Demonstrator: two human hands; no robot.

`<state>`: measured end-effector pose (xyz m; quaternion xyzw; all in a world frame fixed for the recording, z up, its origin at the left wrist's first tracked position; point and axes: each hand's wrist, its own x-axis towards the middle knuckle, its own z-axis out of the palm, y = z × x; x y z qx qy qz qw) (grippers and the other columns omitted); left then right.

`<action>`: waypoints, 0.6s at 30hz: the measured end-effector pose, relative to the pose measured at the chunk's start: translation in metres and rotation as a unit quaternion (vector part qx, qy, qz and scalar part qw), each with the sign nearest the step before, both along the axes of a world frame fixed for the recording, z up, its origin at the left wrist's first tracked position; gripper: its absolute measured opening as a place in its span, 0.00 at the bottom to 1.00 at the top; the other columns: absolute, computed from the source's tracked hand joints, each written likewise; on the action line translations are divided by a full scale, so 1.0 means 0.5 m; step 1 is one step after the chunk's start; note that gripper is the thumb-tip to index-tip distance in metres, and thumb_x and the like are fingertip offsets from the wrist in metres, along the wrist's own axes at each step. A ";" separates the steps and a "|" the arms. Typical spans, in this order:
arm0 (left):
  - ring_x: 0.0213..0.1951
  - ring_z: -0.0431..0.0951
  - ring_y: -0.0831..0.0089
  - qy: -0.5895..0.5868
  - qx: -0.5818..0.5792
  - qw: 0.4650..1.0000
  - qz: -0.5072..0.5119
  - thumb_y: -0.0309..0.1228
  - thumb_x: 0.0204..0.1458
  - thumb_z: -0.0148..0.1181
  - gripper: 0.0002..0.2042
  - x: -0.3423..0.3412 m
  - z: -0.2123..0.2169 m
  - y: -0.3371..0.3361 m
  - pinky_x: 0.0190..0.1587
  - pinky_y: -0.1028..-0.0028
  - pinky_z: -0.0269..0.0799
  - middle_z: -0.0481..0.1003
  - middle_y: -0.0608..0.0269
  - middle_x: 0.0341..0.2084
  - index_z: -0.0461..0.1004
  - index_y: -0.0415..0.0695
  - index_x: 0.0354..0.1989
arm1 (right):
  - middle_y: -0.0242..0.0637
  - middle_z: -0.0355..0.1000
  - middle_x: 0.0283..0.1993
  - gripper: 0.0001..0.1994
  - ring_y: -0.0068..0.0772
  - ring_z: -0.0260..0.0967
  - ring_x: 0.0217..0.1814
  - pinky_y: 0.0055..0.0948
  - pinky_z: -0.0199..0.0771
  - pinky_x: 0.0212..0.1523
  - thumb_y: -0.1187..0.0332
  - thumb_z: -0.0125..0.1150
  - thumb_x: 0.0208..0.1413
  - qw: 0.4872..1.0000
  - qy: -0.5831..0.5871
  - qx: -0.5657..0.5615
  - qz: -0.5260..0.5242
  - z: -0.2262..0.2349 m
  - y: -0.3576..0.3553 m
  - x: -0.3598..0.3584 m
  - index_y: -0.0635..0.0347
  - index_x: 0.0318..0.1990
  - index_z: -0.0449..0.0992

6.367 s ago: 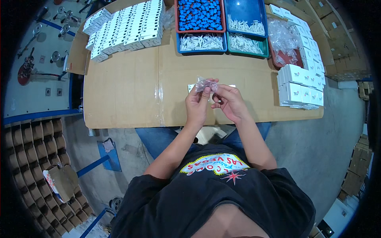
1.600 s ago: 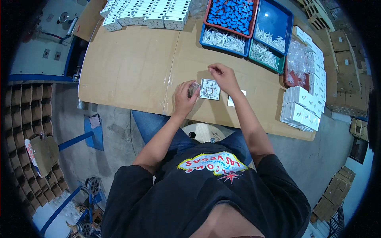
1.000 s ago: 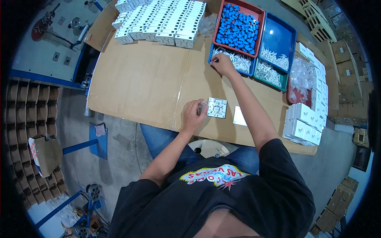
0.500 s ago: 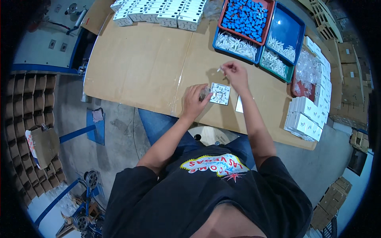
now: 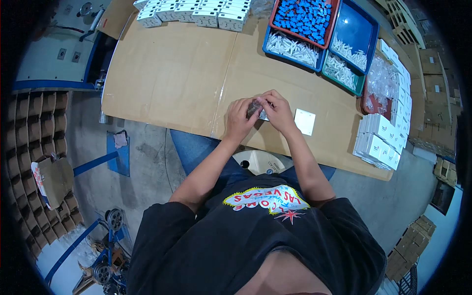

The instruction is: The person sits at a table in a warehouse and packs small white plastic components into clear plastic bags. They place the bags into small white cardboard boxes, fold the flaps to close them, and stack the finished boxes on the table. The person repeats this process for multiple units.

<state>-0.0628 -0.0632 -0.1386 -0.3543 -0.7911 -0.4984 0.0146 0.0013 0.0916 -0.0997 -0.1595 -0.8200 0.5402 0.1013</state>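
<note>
Head view: left fingers (image 5: 242, 106) grip clear bag (image 5: 253, 107); right fingers (image 5: 273, 102), hold unclear, obscure plate (image 5: 263, 116); white card (image 5: 305, 121) near.

Through the head-worn fisheye I look steeply down from the near side of the cardboard tabletop (image 5: 167, 78), fairly close above the left hand (image 5: 239, 119) and right hand (image 5: 278, 114) over it, wide enough to take in floor (image 5: 147, 152) around that side.

I sit in what looks like a workshop, because my cardboard-covered table (image 5: 162, 78) carries trays (image 5: 355, 22) of small white pieces (image 5: 292, 48) and blue pieces (image 5: 302, 19), and around it I see stacked cartons (image 5: 437, 110) and a grey floor (image 5: 150, 169).
</note>
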 end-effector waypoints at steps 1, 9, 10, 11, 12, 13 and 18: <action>0.47 0.78 0.53 -0.003 0.001 1.000 0.002 0.28 0.49 0.70 0.19 0.001 -0.004 0.000 0.51 0.59 0.71 0.79 0.53 0.44 0.76 0.39 0.50 | 0.42 0.76 0.41 0.09 0.36 0.76 0.39 0.31 0.76 0.39 0.69 0.63 0.64 1.000 0.010 0.002 -0.002 0.003 0.001 -0.001 0.65 0.43 0.83; 0.46 0.78 0.55 0.004 -0.003 1.000 -0.010 0.26 0.46 0.69 0.21 0.000 -0.001 -0.002 0.51 0.60 0.71 0.79 0.55 0.44 0.77 0.40 0.51 | 0.44 0.74 0.44 0.13 0.40 0.74 0.42 0.35 0.73 0.45 0.63 0.62 0.65 0.988 -0.082 0.084 0.097 0.037 -0.002 0.000 0.63 0.48 0.83; 0.46 0.78 0.55 0.003 -0.004 1.000 -0.009 0.25 0.45 0.69 0.22 0.000 -0.002 -0.003 0.51 0.60 0.71 0.79 0.55 0.44 0.77 0.41 0.52 | 0.44 0.74 0.44 0.14 0.40 0.74 0.42 0.36 0.73 0.44 0.62 0.62 0.64 0.986 -0.084 0.090 0.109 0.033 0.000 -0.002 0.63 0.48 0.83; 0.47 0.78 0.55 0.002 -0.005 1.000 -0.008 0.24 0.44 0.69 0.22 0.001 -0.003 -0.004 0.51 0.60 0.71 0.79 0.56 0.44 0.77 0.41 0.52 | 0.45 0.75 0.41 0.14 0.43 0.75 0.41 0.37 0.74 0.44 0.61 0.62 0.64 0.984 -0.105 0.087 0.116 0.030 0.002 -0.003 0.62 0.47 0.83; 0.47 0.77 0.55 -0.003 -0.004 1.000 -0.010 0.24 0.43 0.69 0.23 0.001 -0.005 -0.004 0.52 0.60 0.71 0.79 0.56 0.43 0.77 0.41 0.52 | 0.47 0.76 0.39 0.14 0.46 0.76 0.41 0.38 0.75 0.45 0.60 0.61 0.64 0.981 -0.125 0.084 0.123 0.030 0.005 -0.005 0.62 0.47 0.83; 0.47 0.77 0.55 -0.007 -0.003 1.000 -0.013 0.24 0.43 0.68 0.24 0.001 -0.006 -0.004 0.52 0.60 0.70 0.79 0.56 0.43 0.77 0.41 0.52 | 0.48 0.76 0.37 0.14 0.49 0.77 0.41 0.39 0.75 0.45 0.60 0.61 0.64 0.977 -0.146 0.082 0.130 0.030 0.007 -0.007 0.61 0.46 0.84; 0.49 0.76 0.57 0.002 0.017 1.000 -0.024 0.26 0.47 0.69 0.25 0.000 -0.006 -0.010 0.54 0.61 0.70 0.78 0.55 0.47 0.74 0.40 0.57 | 0.45 0.78 0.29 0.13 0.36 0.75 0.30 0.35 0.74 0.35 0.63 0.59 0.63 0.968 -0.226 -0.041 0.104 0.071 0.007 -0.003 0.64 0.45 0.82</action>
